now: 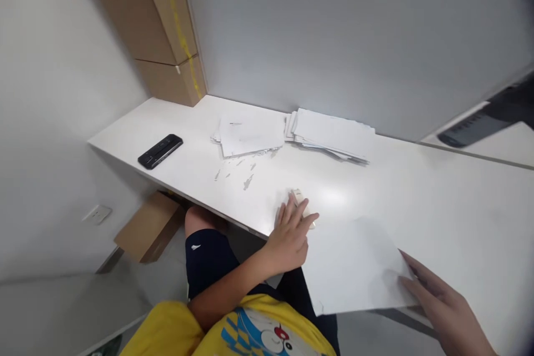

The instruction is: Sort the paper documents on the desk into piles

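My left hand [290,233] is over a small off-white, block-shaped object [297,196] on the table, its fingers gripping it from above. Most of that object is hidden under the fingers, so its exact kind is unclear. Just right of it, a sheet of white paper [354,267] extends over the table's front edge, its upper left corner close to the off-white object. Pinched between thumb and fingers of my right hand [438,295] is the paper's right edge. I cannot tell whether it is one sheet or a few together.
Against the wall lie two piles of white paper, a left pile [252,133] and a right pile [334,132]. A dark phone [161,151] rests on the white table [192,178] to the left. Stacked cardboard boxes [167,28] stand at the back left; another box [150,225] is below.
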